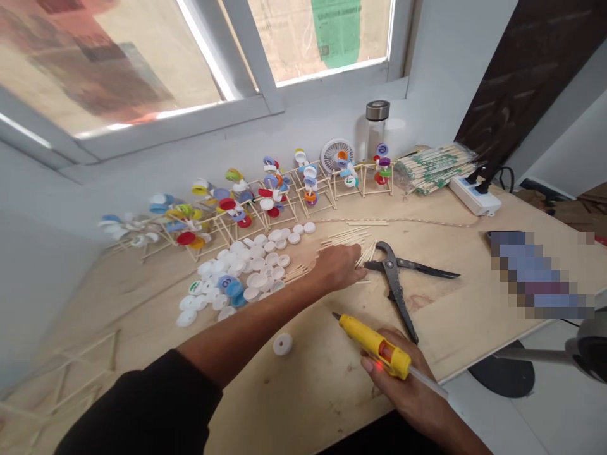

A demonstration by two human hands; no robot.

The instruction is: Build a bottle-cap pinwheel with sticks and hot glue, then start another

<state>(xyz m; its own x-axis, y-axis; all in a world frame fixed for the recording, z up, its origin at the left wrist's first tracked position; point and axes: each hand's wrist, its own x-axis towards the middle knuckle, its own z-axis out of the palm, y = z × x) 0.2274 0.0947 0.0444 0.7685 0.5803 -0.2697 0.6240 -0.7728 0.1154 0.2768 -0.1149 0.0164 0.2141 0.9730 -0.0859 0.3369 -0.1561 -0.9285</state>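
Note:
My right hand (403, 385) is wrapped round a yellow glue gun (372, 338), whose dark nozzle points to the upper left over the table. A clear glue stick (429, 382) sticks out of its back end. My left hand (337, 266) reaches across to the thin wooden sticks (366, 254) beside the black pliers (392, 276); its fingers are bent down at the sticks, and their tips are hidden. Left of that hand lies a pile of white bottle caps (256, 265) with a few blue ones (234, 291). One white cap with a hole (282, 344) lies apart, nearer me.
Stick frames with coloured caps (270, 196) line the wall. Behind them stand a small fan (337, 155) and a glass bottle (375, 136). Bagged sticks (434, 167), a power strip (475, 194) and a blurred-out phone-like object (535, 275) are on the right.

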